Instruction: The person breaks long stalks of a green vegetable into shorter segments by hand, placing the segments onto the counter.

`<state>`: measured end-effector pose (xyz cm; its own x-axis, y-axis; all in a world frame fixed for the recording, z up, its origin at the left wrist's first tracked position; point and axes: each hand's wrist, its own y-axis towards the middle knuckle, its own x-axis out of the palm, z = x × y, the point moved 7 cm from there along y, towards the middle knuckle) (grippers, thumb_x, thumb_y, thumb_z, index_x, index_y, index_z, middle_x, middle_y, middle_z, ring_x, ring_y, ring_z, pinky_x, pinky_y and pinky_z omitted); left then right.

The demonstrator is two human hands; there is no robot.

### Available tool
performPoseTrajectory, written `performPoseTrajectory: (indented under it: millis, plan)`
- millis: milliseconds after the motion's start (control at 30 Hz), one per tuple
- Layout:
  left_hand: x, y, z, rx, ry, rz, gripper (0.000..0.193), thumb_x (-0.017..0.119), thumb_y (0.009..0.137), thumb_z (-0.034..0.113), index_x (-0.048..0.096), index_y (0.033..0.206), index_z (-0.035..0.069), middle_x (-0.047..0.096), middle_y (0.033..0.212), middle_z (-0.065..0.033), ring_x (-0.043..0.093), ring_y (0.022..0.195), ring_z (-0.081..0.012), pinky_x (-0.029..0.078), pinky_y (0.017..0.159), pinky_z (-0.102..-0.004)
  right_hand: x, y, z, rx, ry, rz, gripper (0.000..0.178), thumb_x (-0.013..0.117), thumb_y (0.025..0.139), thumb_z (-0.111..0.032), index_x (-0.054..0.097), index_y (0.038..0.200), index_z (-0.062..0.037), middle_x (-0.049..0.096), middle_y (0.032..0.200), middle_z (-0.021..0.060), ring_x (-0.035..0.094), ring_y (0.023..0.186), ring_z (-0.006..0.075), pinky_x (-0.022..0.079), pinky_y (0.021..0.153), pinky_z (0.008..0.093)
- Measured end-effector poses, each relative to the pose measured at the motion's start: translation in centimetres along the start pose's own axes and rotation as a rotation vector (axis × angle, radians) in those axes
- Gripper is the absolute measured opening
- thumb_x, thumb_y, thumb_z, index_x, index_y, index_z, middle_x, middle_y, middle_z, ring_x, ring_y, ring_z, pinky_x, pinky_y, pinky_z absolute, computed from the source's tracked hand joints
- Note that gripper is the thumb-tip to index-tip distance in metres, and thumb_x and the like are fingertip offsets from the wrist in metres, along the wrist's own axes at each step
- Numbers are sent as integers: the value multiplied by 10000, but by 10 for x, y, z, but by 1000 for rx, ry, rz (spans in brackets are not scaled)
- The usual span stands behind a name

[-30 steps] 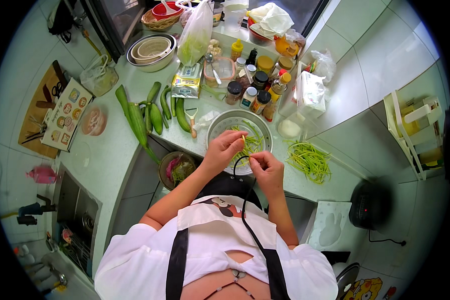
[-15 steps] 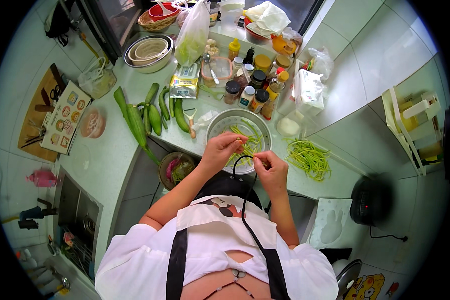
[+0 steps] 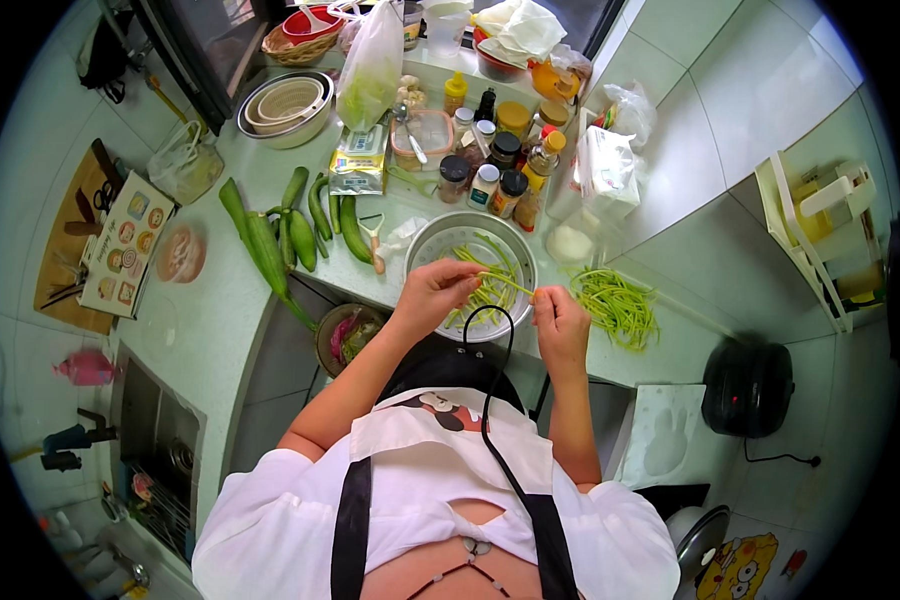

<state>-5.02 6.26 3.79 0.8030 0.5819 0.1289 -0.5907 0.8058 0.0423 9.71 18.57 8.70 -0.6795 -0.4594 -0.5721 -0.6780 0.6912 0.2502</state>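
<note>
Between my hands stretches a slender light-green bean, one end pinched in each. My left hand grips its left end over the round metal colander. The other end sits in the closed fingers of my right hand, past the colander's right rim. Inside the colander lie cut lengths of green bean, partly hidden by my hands. A heap of long whole green beans rests on the counter to the right.
Left of the colander are a peeler, several green gourds and, by the counter's edge, a bowl of scraps. Behind stand seasoning jars and a plastic tub. A black cord hangs before my apron.
My right hand has moved slightly right and up, away from the left. A long bean now spans both hands, where none was visible between them before. The view has shifted slightly.
</note>
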Motion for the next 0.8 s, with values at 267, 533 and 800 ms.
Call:
performPoseTrajectory:
  millis: [267,533,800]
  plan:
    - [9,2,-6,-181,-190,0,207,589,896,162,639,1006,-6,620,757,-21,583,595,-78,476,535,-210,5,-3,12,60,-60,-98,248,573,894,-289,612,810,-58,588,606,106,575,525,247,425,496,362]
    - [17,9,-18,-378,-481,-99,175,567,901,174,614,913,6,619,719,-47,584,520,-102,471,456,-208,-3,2,-27,-270,-220,55,228,698,761,-174,617,965,-112,612,762,60,582,652,221,438,580,347]
    - [26,5,-21,-492,-642,-198,175,539,925,169,603,937,6,622,727,-43,585,518,-85,466,444,-185,-6,11,-34,-443,-255,156,205,700,736,-143,639,932,-128,590,817,37,558,767,246,415,666,371]
